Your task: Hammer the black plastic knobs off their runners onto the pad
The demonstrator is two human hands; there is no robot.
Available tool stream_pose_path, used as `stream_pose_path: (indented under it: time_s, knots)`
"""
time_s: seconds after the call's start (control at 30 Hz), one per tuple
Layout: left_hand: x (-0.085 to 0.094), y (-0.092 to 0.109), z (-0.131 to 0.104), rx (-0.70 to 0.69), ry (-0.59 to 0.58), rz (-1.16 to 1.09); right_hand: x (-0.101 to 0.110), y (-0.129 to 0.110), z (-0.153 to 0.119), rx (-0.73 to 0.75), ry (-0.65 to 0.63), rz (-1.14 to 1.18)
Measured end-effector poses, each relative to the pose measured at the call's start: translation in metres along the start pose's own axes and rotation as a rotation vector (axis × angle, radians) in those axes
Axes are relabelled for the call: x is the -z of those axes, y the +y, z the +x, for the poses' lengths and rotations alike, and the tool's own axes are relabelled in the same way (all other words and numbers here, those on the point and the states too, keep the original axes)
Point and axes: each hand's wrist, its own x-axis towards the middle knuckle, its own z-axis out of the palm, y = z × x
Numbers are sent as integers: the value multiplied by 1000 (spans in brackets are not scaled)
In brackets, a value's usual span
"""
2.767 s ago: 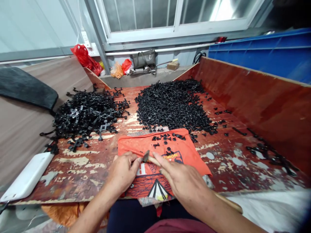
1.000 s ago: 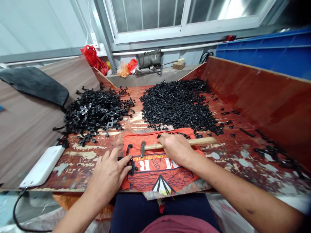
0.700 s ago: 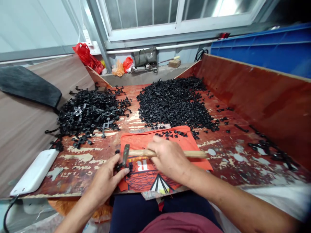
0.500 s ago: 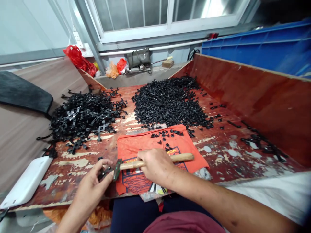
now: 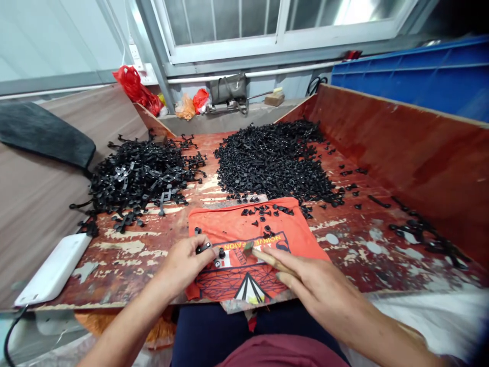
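In the head view, the left hand (image 5: 182, 262) pinches a black piece (image 5: 205, 247) over the orange cloth (image 5: 221, 223), the right hand (image 5: 324, 283) grips a hammer (image 5: 273, 261), one pile (image 5: 133, 181) looks joined, and many loose bits (image 5: 267, 163) look undone.

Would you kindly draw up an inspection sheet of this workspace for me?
Surface: worn, patchy red-brown table; printed orange cloth near the front edge.
Job's things: hammer over the cloth; small black parts on it; left heap and right heap beyond.
Clutter: white device at front left; stray pieces toward the right board.
Hands: left hand holds a black piece; right hand grips the hammer.
Cables: dark cable at the white device's near end; black coil below the window.
Surroundings: red bag far left, blue crate far right.
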Motion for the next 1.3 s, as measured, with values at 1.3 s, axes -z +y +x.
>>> stream_pose_path:
  time_s: [1.3]
  knots:
    - [-5,-10,5,78,-102,-174,-15,-29,21,226,184,-66]
